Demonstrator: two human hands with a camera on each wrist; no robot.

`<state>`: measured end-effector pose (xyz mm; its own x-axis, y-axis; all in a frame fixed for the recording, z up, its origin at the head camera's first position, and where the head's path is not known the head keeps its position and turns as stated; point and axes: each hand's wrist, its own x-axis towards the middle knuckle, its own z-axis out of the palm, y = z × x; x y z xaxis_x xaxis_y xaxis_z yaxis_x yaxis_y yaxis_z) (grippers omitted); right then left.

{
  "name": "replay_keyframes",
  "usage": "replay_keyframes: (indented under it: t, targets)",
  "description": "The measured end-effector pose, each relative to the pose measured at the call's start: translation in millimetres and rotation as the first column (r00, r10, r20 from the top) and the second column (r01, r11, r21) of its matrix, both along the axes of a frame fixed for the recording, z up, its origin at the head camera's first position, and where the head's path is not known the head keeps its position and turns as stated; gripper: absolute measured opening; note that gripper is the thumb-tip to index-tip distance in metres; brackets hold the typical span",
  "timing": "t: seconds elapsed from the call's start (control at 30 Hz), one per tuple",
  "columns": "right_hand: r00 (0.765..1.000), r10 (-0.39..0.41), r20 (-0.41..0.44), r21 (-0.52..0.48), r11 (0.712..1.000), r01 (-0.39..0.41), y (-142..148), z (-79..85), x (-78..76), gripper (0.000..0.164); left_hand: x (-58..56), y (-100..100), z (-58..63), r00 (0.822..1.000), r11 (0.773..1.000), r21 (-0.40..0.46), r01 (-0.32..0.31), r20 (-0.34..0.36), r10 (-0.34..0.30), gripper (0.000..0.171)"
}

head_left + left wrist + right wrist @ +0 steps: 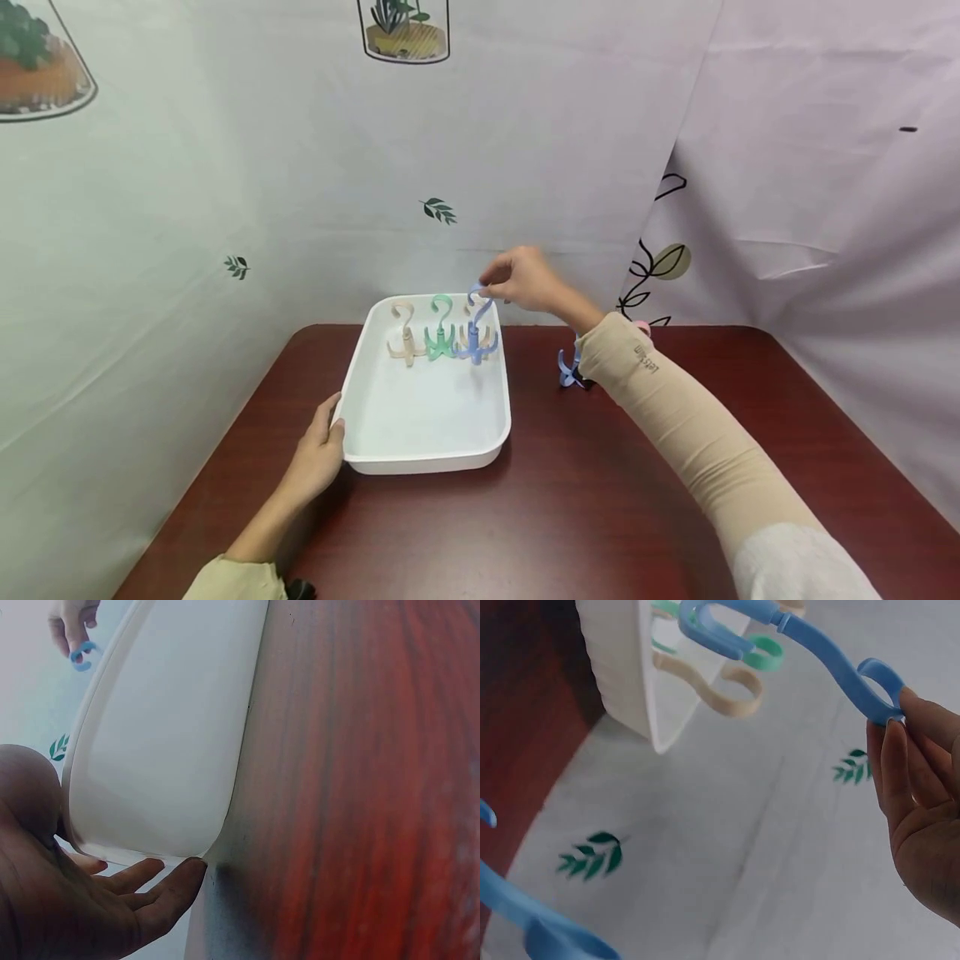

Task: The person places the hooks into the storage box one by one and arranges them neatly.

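My right hand (pixel 528 279) pinches the curved top of a blue multi-prong hook (pixel 474 340), which hangs upright over the back right of a white tray (pixel 420 463). The right wrist view shows the fingertips (pixel 893 754) on the curl of that hook. At the tray's left side, my left hand (pixel 318 454) grips the rim and outer wall; the left wrist view has its fingers (pixel 169 900) against the wall. Inside the tray lie a beige hook (pixel 408 343) and a green hook (pixel 440 342). Another beige hook (pixel 486 337) is partly hidden behind the blue one.
Another blue hook (pixel 567 372) is on the dark red table (pixel 570 500), right of the tray and partly behind my right forearm. Something pink (pixel 642 327) peeks out beyond the sleeve. A pale cloth backdrop (pixel 337 192) rises behind the table.
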<state>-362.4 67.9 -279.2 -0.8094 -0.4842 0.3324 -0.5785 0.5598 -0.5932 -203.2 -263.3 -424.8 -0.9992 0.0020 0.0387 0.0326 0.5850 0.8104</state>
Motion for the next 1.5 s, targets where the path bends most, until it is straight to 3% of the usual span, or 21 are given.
replay_keyframes:
  t: [0.37, 1.03, 1.3, 1.5]
  targets:
    - [0.999, 0.004, -0.053, 0.056, 0.998, -0.001, -9.7, -29.8, -3.7, 0.014, 1.0, 2.0, -0.6, 1.000, 1.000, 0.015, 0.003, -0.013, -0.003, 0.053]
    - [1.000, -0.007, -0.007, 0.086, 0.996, 0.007, -11.3, -61.0, -3.5, 0.014, 1.7, 1.8, -4.7, 1.000, 1.000, 0.005, -0.001, 0.008, 0.001, 0.053]
    - [1.000, 0.026, -0.001, 0.075, 0.997, -0.026, -6.4, -53.6, -3.9, 0.017, 3.2, 0.5, -0.2, 1.000, 1.000, 0.005, -0.011, 0.005, 0.011, 0.053]
    - [0.999, 0.018, -0.044, 0.079, 0.997, -0.014, 31.5, -34.2, -2.1, 0.019, 0.6, 0.6, 3.6, 1.000, 1.000, -0.003, -0.002, -0.010, 0.002, 0.053]
